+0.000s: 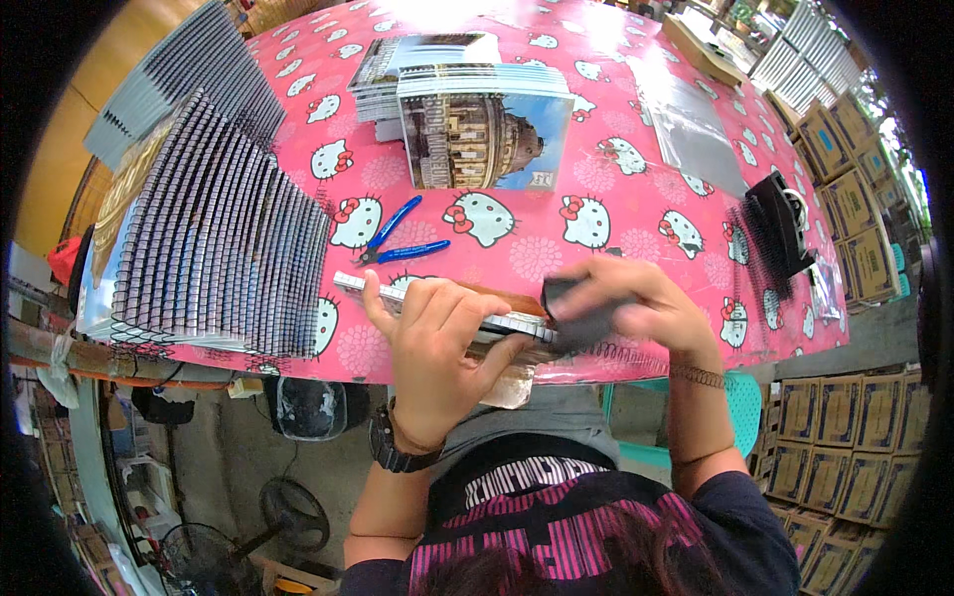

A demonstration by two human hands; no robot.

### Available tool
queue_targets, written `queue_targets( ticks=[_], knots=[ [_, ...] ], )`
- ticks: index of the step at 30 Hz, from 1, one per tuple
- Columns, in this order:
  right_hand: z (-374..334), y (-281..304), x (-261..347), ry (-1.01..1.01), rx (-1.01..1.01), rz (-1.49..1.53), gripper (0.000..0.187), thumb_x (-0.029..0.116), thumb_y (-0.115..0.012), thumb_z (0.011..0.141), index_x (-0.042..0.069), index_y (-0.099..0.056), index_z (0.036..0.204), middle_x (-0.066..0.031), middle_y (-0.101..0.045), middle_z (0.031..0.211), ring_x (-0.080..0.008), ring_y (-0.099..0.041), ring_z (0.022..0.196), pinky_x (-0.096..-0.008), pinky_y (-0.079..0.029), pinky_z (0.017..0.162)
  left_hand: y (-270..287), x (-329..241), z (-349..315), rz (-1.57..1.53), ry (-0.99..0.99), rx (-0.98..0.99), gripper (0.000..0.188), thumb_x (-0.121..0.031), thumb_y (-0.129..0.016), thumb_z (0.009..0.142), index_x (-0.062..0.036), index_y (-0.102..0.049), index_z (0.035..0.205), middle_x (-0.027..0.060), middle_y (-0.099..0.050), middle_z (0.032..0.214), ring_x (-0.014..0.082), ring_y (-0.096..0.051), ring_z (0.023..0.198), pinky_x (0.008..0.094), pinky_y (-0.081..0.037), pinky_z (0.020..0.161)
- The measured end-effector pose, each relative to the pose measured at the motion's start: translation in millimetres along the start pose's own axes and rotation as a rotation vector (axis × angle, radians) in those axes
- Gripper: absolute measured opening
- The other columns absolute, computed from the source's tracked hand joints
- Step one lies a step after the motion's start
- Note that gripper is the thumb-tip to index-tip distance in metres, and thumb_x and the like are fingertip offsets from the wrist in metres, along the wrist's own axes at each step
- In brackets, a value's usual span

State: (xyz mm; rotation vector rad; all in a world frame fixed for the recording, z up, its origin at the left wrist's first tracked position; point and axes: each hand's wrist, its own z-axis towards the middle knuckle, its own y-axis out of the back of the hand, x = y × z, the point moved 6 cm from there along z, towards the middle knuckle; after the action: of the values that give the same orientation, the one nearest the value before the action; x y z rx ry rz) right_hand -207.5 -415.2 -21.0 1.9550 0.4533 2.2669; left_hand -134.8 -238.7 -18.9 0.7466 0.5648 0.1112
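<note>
My left hand is closed around a thick notebook, held at the table's near edge with its white, hole-lined edge upward. Its thumb presses near the right end of that edge. Just to the right, my right hand is smeared by motion, fingers bent over a dark grey, cloth-like piece. A thin wire coil runs from the notebook's right end below this hand. Blue-handled nippers lie beyond my left hand. Something brown shows behind the notebook, mostly hidden.
A long row of spiral-bound notebooks stands at the left. Farther back, more notebooks with a building on the cover stand upright. On the right are loose black coils in a black holder and clear plastic sheets. Cartons are stacked beyond.
</note>
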Motion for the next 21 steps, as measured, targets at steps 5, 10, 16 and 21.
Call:
queue_targets(
  ticks=[5, 10, 16, 21],
  knots=[
    [12.7, 1.6, -2.9, 0.017, -0.053, 0.111, 0.059, 0.054, -0.059, 0.081, -0.002, -0.069, 0.098, -0.0148, -0.065, 0.102, -0.0247, -0.059, 0.097, -0.0363, -0.045, 0.084, 2.6, 3.9, 2.1, -0.042, 0.030, -0.034, 0.046, -0.032, -0.081, 0.060, -0.0141, -0.061, 0.098, -0.0020, -0.057, 0.080, 0.0186, -0.055, 0.085, 0.0533, -0.009, 0.107],
    [27.6, 2.6, -9.7, -0.134, -0.022, -0.135, 0.058, 0.053, -0.059, 0.082, -0.001, -0.069, 0.098, -0.0157, -0.065, 0.104, -0.0269, -0.058, 0.102, -0.0375, -0.043, 0.089, 6.2, 5.7, -3.7, -0.048, 0.048, -0.059, 0.064, -0.040, -0.081, 0.061, -0.0119, -0.056, 0.114, -0.0031, -0.056, 0.079, 0.0173, -0.056, 0.080, 0.0537, -0.008, 0.108],
    [34.1, 12.1, -15.6, -0.104, -0.120, -0.157, 0.061, 0.054, -0.058, 0.081, -0.001, -0.067, 0.105, -0.0156, -0.065, 0.106, -0.0242, -0.057, 0.106, -0.0361, -0.042, 0.092, 12.4, 17.9, -7.5, -0.080, 0.132, -0.273, 0.083, -0.033, -0.080, 0.066, -0.0043, -0.039, 0.133, 0.0127, -0.049, 0.125, 0.0255, -0.042, 0.123, 0.0523, -0.011, 0.110],
    [45.5, -13.5, -17.0, -0.125, 0.004, -0.253, 0.064, 0.056, -0.056, 0.081, -0.002, -0.067, 0.104, -0.0156, -0.064, 0.108, -0.0235, -0.057, 0.104, -0.0354, -0.044, 0.091, -2.4, 78.9, -44.5, -0.767, 0.452, -0.535, 0.105, -0.005, -0.085, 0.059, 0.0000, -0.020, 0.142, 0.0191, -0.035, 0.139, 0.0272, -0.036, 0.128, 0.0374, -0.029, 0.107]
  ],
)
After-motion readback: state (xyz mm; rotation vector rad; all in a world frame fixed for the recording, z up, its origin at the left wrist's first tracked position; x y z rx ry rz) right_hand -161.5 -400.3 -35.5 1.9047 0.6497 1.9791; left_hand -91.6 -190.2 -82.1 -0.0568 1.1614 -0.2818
